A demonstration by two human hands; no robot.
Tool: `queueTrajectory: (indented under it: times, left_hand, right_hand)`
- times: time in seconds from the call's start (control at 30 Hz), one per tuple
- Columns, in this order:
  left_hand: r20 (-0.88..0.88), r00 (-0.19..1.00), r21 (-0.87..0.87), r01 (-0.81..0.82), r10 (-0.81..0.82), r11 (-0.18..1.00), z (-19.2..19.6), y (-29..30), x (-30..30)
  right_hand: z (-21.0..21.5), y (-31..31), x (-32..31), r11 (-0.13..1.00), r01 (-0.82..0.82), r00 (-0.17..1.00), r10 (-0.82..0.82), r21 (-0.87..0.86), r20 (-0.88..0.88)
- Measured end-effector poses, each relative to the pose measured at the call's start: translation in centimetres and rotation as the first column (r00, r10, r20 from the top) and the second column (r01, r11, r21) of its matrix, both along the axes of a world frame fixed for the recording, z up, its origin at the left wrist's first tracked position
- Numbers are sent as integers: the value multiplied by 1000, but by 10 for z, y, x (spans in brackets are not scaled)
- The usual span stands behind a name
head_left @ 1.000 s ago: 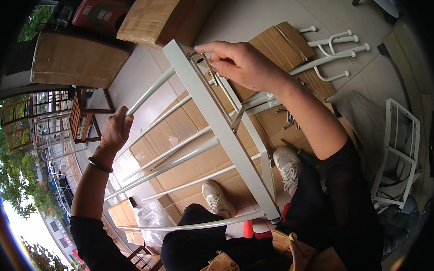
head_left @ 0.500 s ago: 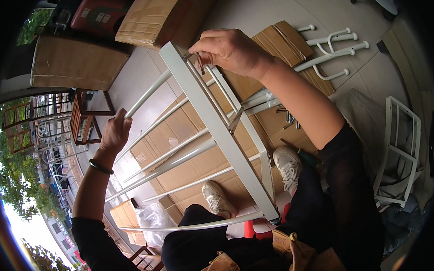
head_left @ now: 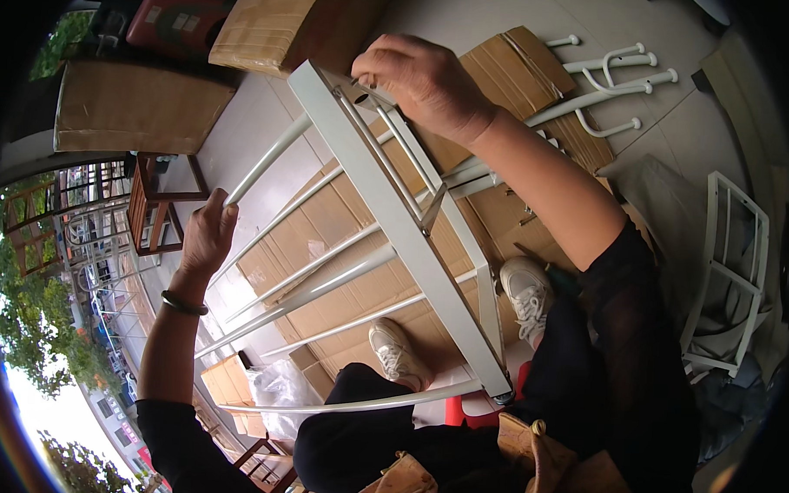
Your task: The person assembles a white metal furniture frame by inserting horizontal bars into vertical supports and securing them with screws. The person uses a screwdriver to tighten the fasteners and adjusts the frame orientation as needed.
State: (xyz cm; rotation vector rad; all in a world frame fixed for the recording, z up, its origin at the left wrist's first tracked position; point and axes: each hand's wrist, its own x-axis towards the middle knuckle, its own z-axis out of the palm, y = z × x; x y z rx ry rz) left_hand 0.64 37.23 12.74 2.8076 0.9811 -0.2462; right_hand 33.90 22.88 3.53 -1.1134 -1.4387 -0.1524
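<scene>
A large frame of white metal tubes (head_left: 404,234) leans across my lap, its flat bar running from upper left down to my knees. My left hand (head_left: 207,236) is wrapped round one round white tube (head_left: 271,160) on the left side. At the top end of the flat bar, my right hand (head_left: 422,82) is closed in a pinch beside the frame's corner. Whatever its fingertips hold is too small and too hidden to name. A small metal bracket (head_left: 432,211) joins thin rods behind the flat bar.
Flattened cardboard (head_left: 341,288) lies under the frame, between my shoes. White tubular parts (head_left: 609,84) rest on cardboard at the upper right. A smaller white frame (head_left: 728,267) stands at the right. Cardboard boxes (head_left: 143,107) and a brown wooden chair (head_left: 161,208) are at the left.
My right hand has risen slightly, and the thin metal piece that hung below its fingers no longer shows clearly. The white frame's top end has shifted a little up. My left hand keeps its grip.
</scene>
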Motion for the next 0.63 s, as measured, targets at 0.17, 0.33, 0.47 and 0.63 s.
queueTrajectory:
  times: [0.17, 0.33, 0.47, 0.63]
  left_hand:
    - [38, 999, 190, -25, 18, 982, 7, -16, 11]
    - [296, 949, 282, 19, -106, 959, 11, -111, 30]
    - [258, 958, -121, 159, -124, 980, -9, -183, 65]
    - [-194, 975, -227, -147, 103, 963, -5, -185, 87]
  right_hand:
    - [7, -18, 14, 999, 29, 992, -33, -31, -119]
    - [3, -104, -23, 863, -455, 689, 186, -217, -701]
    - [-1, -146, -46, 815, -486, 653, 100, -315, -751]
    - [-10, -157, -44, 840, -420, 757, 116, -343, -643]
